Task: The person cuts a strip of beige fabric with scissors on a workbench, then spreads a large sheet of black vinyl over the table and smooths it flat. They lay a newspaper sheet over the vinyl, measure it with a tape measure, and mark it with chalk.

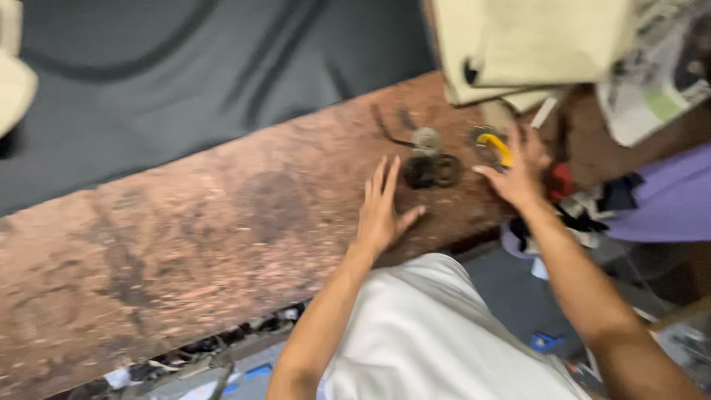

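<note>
My left hand [383,211] lies flat and open on the worn brown wooden bench [185,237], fingers spread, just below a pair of dark ring-shaped scissor handles [433,170]. My right hand [522,172] reaches to the right of them, its fingers resting on a yellow-handled tool [498,147]; blur hides whether it grips it. A small round grey metal part [426,139] sits just beyond the rings.
Black cloth [200,67] covers the area beyond the bench. A cream cloth bundle [533,44] lies at the top right, with purple fabric [666,200] and mixed scraps [585,204] at the right edge. Clutter shows below the bench's near edge [207,352].
</note>
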